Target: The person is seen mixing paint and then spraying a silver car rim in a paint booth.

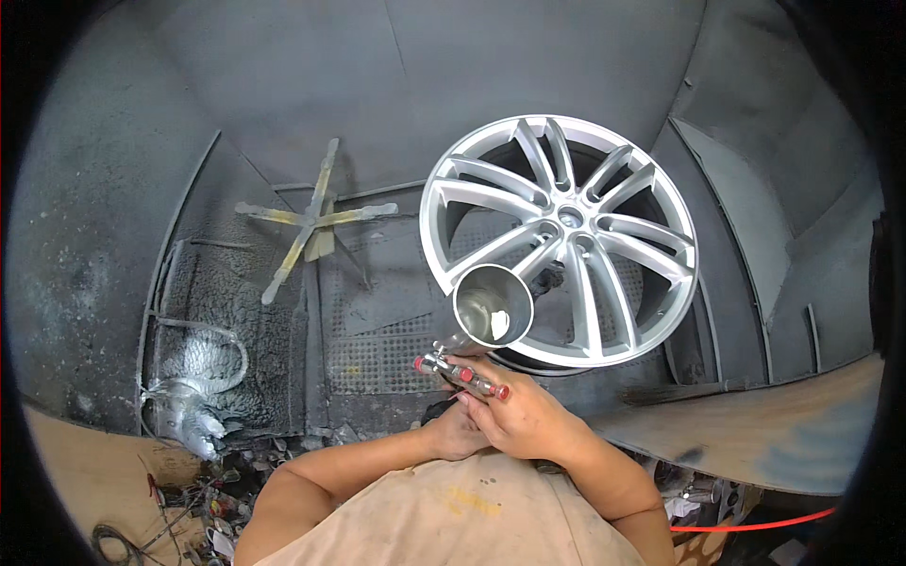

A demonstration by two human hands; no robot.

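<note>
Hands (491,415) clasped, apparently gripping spray gun (472,363), near wheel (559,236)

A silver alloy wheel (559,236) stands tilted inside a dark, paint-crusted spray booth (283,85). Near it, the right hand (524,415) and left hand (455,432) meet around a spray gun (462,375) with red knobs; its open metal cup (491,304) overlaps the wheel's near rim. To the far left lies a cross-shaped metal stand (311,219).
</note>
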